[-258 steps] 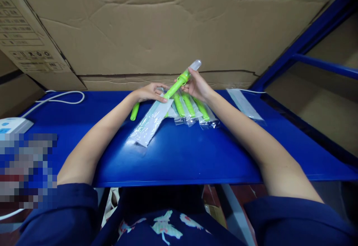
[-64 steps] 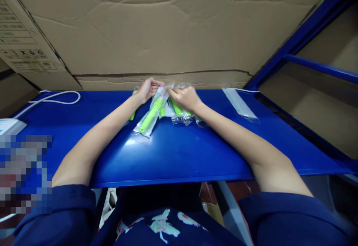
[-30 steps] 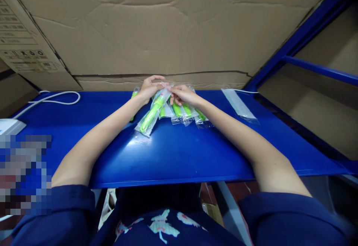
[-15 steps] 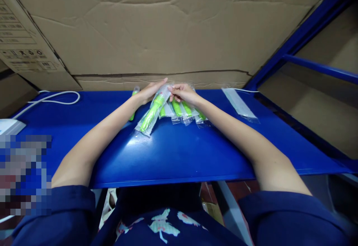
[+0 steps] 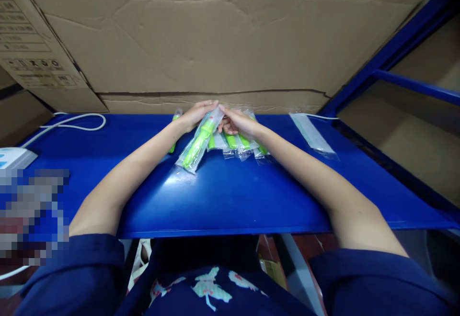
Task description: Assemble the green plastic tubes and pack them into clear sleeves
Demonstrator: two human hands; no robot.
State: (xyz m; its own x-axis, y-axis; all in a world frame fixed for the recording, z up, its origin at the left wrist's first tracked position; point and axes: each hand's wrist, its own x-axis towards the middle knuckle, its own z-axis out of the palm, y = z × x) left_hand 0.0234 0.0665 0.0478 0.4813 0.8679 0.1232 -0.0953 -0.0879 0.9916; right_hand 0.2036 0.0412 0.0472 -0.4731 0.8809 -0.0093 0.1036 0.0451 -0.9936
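Observation:
A clear plastic bag (image 5: 190,159) holds a lime-green stick-shaped item (image 5: 198,146) with a white paper or card behind it; it slants toward me over the blue table. My left hand (image 5: 199,115) is closed at the bag's top left edge, fingers stretched along it. My right hand (image 5: 240,122) pinches the top right corner, its other fingers curled below. Several similar bagged green items (image 5: 244,143) lie beneath and beside my right hand, partly hidden by it. Behind my left wrist lies a loose green item with a clear cap (image 5: 177,114).
A flat clear packet with a pale strip (image 5: 312,134) lies at the right on the blue table (image 5: 223,201). White cable (image 5: 77,127) loops at the left beside a white box (image 5: 16,157). A cardboard wall (image 5: 215,43) stands behind, and a blue metal frame (image 5: 413,86) at the right.
My right hand's fingers have shifted slightly up to the bag's top corner, and my left fingertips have drawn in over its top edge. The view has shifted slightly.

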